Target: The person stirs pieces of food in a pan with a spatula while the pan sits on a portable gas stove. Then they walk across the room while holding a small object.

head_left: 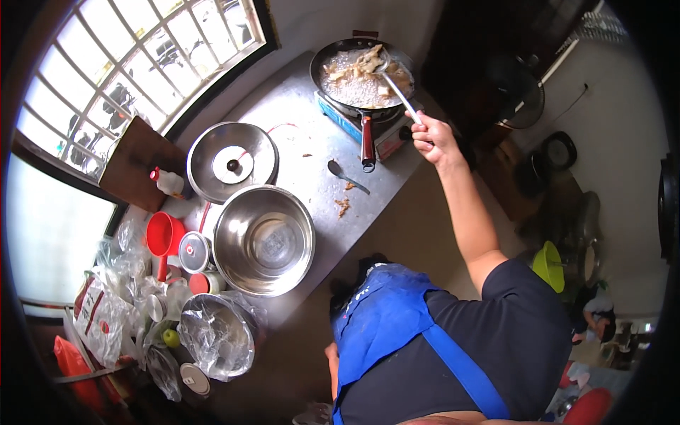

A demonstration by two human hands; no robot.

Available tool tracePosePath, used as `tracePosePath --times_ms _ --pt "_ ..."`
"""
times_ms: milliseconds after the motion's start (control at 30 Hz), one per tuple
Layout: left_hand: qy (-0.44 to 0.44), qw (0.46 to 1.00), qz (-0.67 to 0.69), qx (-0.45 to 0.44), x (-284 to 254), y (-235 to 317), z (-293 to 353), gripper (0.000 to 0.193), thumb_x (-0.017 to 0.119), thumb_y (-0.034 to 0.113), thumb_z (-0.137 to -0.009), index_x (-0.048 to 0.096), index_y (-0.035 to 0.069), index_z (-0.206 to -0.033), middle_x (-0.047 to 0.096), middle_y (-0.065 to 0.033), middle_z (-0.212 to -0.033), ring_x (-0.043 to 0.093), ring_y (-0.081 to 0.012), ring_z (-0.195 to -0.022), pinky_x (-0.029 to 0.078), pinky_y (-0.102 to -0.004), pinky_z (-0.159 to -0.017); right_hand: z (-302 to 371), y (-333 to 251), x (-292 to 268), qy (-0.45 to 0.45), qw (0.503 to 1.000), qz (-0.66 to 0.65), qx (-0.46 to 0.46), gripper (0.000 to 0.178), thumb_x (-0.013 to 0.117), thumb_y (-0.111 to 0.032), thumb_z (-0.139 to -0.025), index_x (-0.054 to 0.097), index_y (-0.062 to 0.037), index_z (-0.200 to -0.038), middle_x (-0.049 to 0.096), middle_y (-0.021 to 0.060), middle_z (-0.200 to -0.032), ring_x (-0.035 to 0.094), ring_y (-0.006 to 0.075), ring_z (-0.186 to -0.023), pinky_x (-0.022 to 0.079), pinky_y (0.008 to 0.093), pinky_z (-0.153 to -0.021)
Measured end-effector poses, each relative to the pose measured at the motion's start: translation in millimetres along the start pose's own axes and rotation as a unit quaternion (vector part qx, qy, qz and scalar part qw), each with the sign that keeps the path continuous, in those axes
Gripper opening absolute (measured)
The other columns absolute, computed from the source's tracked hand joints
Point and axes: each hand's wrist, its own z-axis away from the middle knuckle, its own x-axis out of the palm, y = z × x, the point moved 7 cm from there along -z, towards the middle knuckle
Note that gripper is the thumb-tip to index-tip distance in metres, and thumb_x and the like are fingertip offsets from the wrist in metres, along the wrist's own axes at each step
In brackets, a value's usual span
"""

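My right hand (433, 138) is closed around the pale handle of a ladle (401, 96). The ladle's round metal head is among pieces of browned food (365, 64) in bubbling oil; whether it has holes does not show. This food is in a black wok (316, 74) with a reddish-brown handle (367, 138) pointing toward me. The wok stands on a blue portable stove (338, 117) at the far end of the metal table. Low beside my blue apron, only a sliver of my left hand (331, 352) shows, its fingers hidden.
A large steel bowl (301, 234), a steel lid (201, 159) and a dark spoon (346, 174) with food scraps lie on the table (283, 95). Left are a red dipper (164, 234), a red-capped bottle (168, 182), a plastic-covered bowl (219, 333) and bags (106, 319). A barred window (142, 71) borders the table.
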Motion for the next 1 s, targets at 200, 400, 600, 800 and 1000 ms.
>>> tracePosePath --times_ms 200,400,600,800,1000 --pt "-0.011 0.998 -0.004 -0.055 -18 6 12 0.025 0.062 0.024 -0.098 0.068 0.002 -0.088 0.056 -0.0079 -0.058 0.051 -0.0204 -0.042 0.038 -0.0372 -0.039 1 42 5 -0.062 0.985 -0.149 0.059 0.027 0.051 -0.024 -0.108 0.055 0.0002 -0.12 0.046 -0.0021 -0.074 0.034 0.0017 -0.047 0.025 0.019 -0.038" --pt "0.011 0.982 0.007 -0.188 -40 50 66 0.025 0.061 0.024 -0.098 0.068 0.002 -0.088 0.057 -0.0089 -0.06 0.052 -0.0214 -0.044 0.039 -0.0384 -0.04 18 45 -4 -0.094 0.979 -0.182 0.005 0.021 0.057 -0.022 -0.106 0.057 -0.0025 -0.112 0.063 0.01 -0.092 0.048 0.0065 -0.056 0.038 0.0199 -0.045" --pt "0.08 0.926 -0.007 -0.368 -37 177 186 0.026 0.059 0.025 -0.098 0.068 0.003 -0.088 0.058 -0.0098 -0.063 0.054 -0.0223 -0.047 0.04 -0.0395 -0.042 64 51 -22 -0.046 0.997 -0.067 0.013 0.049 0.058 -0.047 -0.103 0.056 -0.0016 -0.123 0.068 0.0184 -0.118 0.067 0.0129 -0.079 0.046 0.0186 -0.054" --pt "-0.021 0.993 -0.018 -0.113 -38 53 11 0.026 0.062 0.025 -0.096 0.071 0.0 -0.094 0.063 -0.0102 -0.077 0.059 -0.0236 -0.066 0.046 -0.0401 -0.06 90 88 -100 0.141 0.982 -0.124 -0.007 0.058 0.057 -0.056 -0.1 0.063 -0.0025 -0.119 0.072 0.0118 -0.105 0.067 0.0147 -0.08 0.05 0.0225 -0.061" --pt "-0.053 0.998 0.006 -0.018 -1 43 -42 0.03 0.066 0.025 -0.093 0.073 -0.003 -0.101 0.069 -0.0103 -0.094 0.064 -0.0249 -0.089 0.052 -0.0403 -0.082 96 153 -130 0.144 0.971 -0.133 0.137 0.034 0.058 -0.035 -0.103 0.071 -0.0037 -0.109 0.067 0.0031 -0.089 0.059 0.0096 -0.07 0.047 0.0217 -0.057"
